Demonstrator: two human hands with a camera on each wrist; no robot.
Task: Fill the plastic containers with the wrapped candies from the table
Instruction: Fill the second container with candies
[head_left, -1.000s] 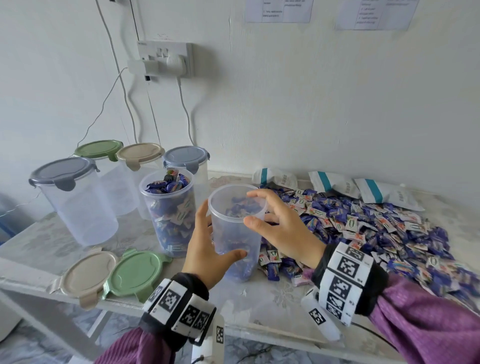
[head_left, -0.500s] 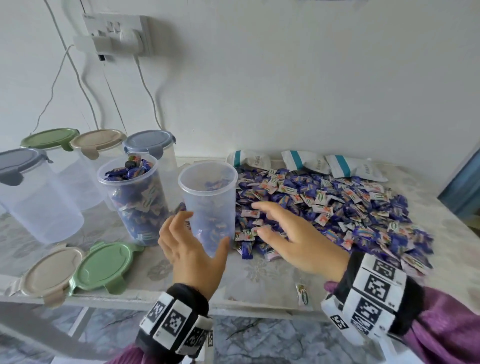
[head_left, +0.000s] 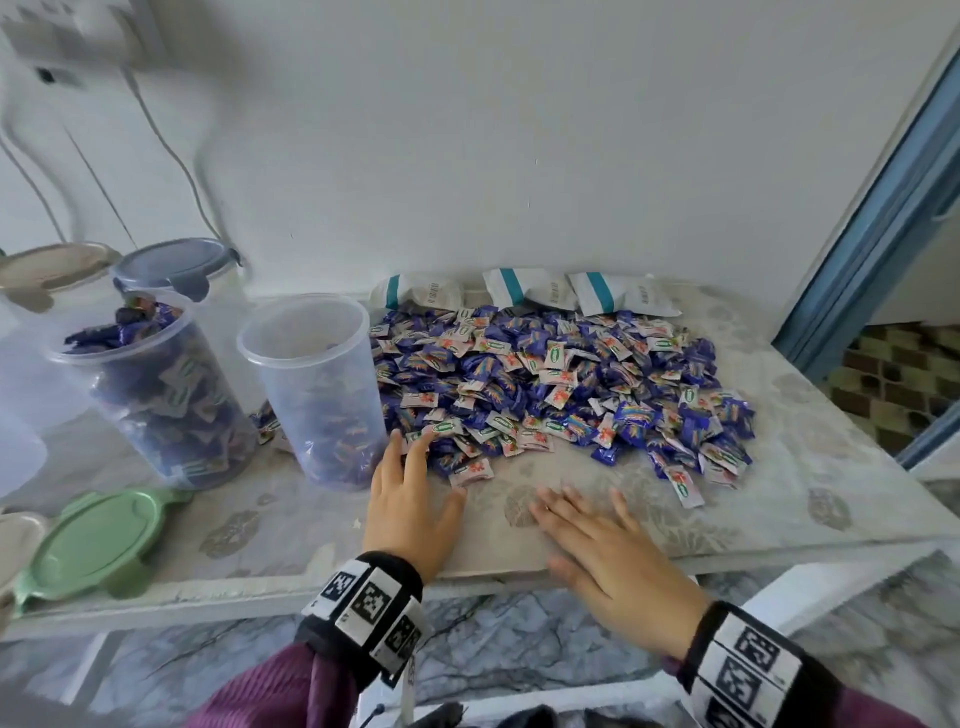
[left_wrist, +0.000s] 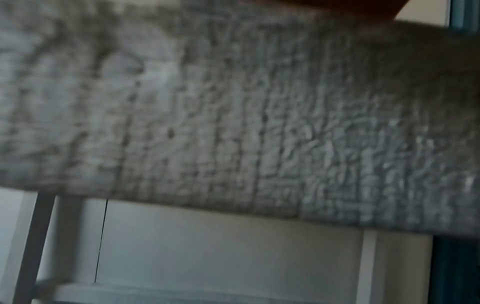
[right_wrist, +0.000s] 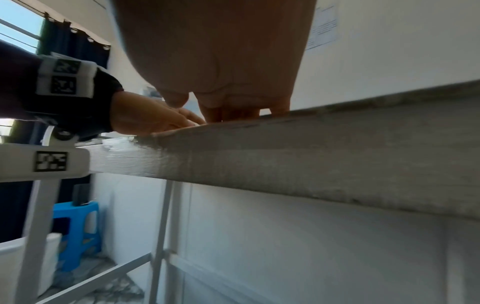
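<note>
A wide heap of blue and white wrapped candies (head_left: 561, 384) covers the back right of the table (head_left: 779, 509). Left of the heap stands a clear open container (head_left: 317, 389) with some candies at its bottom. Beside it, further left, a second open container (head_left: 156, 395) is full of candies. My left hand (head_left: 410, 488) lies flat on the table just right of the open container, fingertips touching the heap's near edge. My right hand (head_left: 587, 525) lies flat and spread on bare tabletop in front of the heap, holding nothing. The right wrist view shows both my right hand (right_wrist: 233, 107) and left hand (right_wrist: 155, 121) resting on the table edge.
A green lid (head_left: 98, 540) lies at the front left edge. Lidded containers, one with a blue lid (head_left: 171, 260), stand at the back left. Three white packets (head_left: 530, 288) lie against the wall behind the heap. A blue door frame (head_left: 872, 234) borders the right.
Both hands have let go of the open container, which now stands on the table. They moved down to lie flat near the table's front edge. The view has turned right.
</note>
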